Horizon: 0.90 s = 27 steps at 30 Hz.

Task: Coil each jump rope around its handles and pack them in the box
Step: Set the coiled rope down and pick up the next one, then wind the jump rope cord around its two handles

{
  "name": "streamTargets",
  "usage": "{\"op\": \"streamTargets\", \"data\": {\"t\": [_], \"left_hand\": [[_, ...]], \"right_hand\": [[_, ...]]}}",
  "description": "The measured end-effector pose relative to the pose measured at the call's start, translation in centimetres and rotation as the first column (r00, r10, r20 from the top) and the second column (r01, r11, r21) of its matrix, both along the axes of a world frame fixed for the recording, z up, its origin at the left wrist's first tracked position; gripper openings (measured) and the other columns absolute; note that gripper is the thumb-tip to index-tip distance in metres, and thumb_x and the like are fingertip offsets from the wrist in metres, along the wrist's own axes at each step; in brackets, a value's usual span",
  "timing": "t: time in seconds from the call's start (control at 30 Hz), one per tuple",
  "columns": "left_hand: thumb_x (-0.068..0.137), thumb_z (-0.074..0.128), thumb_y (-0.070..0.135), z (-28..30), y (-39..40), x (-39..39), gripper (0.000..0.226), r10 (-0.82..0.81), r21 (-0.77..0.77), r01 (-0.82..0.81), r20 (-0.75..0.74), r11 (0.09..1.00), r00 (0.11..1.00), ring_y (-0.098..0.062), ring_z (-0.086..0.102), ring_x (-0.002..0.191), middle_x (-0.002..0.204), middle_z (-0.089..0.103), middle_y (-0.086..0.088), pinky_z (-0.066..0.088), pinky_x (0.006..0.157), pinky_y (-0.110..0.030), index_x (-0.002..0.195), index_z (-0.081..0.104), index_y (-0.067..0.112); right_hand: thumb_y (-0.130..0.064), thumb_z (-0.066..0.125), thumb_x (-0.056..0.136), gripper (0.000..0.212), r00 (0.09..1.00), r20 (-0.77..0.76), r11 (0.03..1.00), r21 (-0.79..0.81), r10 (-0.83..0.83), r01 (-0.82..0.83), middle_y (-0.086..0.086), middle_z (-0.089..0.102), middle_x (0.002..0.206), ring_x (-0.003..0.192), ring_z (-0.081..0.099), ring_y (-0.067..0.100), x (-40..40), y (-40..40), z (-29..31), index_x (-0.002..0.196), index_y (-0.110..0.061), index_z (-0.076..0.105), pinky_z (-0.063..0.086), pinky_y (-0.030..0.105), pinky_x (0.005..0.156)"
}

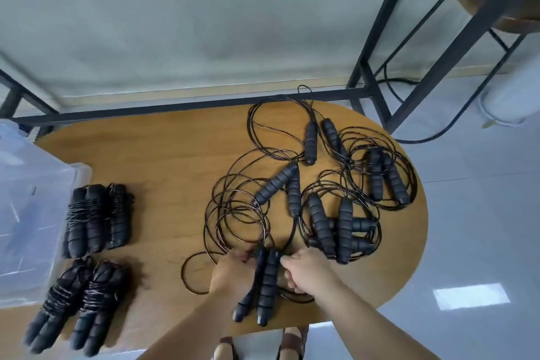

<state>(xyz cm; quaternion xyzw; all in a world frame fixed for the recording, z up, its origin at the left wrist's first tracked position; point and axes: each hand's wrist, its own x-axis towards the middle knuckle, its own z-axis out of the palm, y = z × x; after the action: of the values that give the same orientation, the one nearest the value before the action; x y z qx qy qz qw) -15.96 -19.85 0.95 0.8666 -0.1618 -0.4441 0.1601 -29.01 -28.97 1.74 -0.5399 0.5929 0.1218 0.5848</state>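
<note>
Handles [264, 283] of one jump rope are held side by side at the near edge of the wooden desk [175, 155]; the left hand [230, 273] is curled around them, while the right hand [306, 270] pinches the cord beside them. Loose ropes [321, 184] are spread behind, coiled bundles [96, 216] are laid at the left, beside the clear box [29, 213].

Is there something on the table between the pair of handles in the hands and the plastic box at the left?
Yes. Coiled rope bundles lie on the table in front of the box, between it and the held handles. Lifting over them should avoid contact.
</note>
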Motion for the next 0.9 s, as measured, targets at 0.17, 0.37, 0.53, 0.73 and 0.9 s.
{"op": "streamTargets", "data": {"t": [0.17,0.37,0.53,0.73,0.9], "left_hand": [[0.096,0.057,0.038,-1.8,1.4,-1.0,0.036,-0.051,0.104,0.053,-0.017,0.993,0.999,-0.023,0.061,0.094,0.097,0.059,-0.001,0.051,0.078,-0.028,0.129,0.055,0.022],[0.095,0.058,0.038,-2.4,1.8,-1.2,0.035,-0.060,0.069,0.063,-0.039,0.996,0.997,-0.012,0.055,0.073,0.092,0.059,0.002,0.039,0.052,-0.017,0.126,0.056,0.022],[0.086,0.069,0.034,-1.7,3.7,-0.3,0.023,0.026,-0.091,-0.047,-0.215,0.995,0.976,-0.018,0.067,0.086,0.090,0.072,0.000,0.054,0.076,-0.027,0.106,0.068,0.024],[0.082,0.058,0.051,3.6,6.7,1.3,0.027,0.054,-0.267,-0.146,-0.325,0.952,0.944,-0.023,0.068,0.097,0.097,0.074,0.000,0.052,0.096,-0.044,0.103,0.068,0.036],[0.100,0.044,0.052,9.3,8.6,3.9,0.041,0.214,-0.325,-0.354,-0.395,0.877,0.893,-0.021,0.069,0.097,0.102,0.075,-0.005,0.053,0.095,-0.039,0.107,0.069,0.020]], "right_hand": [[-0.048,0.047,0.093,0.036,0.928,-0.206,0.932,-0.124,0.311,-0.340,0.003,0.058,0.084,0.090,0.059,0.026,1.1,2.0,-4.1,0.084,-0.015,0.059,0.037,0.028,0.071],[-0.050,0.051,0.096,0.045,0.977,-0.128,0.975,-0.123,0.170,-0.186,0.006,0.064,0.108,0.101,0.059,0.026,1.5,3.1,-4.8,0.113,-0.010,0.063,0.040,0.029,0.078],[-0.043,0.064,0.087,0.032,0.995,0.070,0.995,-0.075,-0.064,0.069,0.009,0.072,0.081,0.076,0.067,0.026,1.1,4.6,-3.7,0.087,-0.012,0.072,0.058,0.042,0.077],[-0.022,0.063,0.094,0.015,0.937,0.257,0.972,0.054,-0.236,0.230,0.006,0.070,0.075,0.067,0.066,0.020,1.8,6.6,1.7,0.090,-0.009,0.069,0.057,0.030,0.063],[-0.025,0.061,0.095,0.019,0.895,0.401,0.978,0.018,-0.196,0.206,0.013,0.074,0.089,0.078,0.068,0.025,5.4,7.9,7.8,0.097,-0.008,0.070,0.059,0.041,0.079]]}}
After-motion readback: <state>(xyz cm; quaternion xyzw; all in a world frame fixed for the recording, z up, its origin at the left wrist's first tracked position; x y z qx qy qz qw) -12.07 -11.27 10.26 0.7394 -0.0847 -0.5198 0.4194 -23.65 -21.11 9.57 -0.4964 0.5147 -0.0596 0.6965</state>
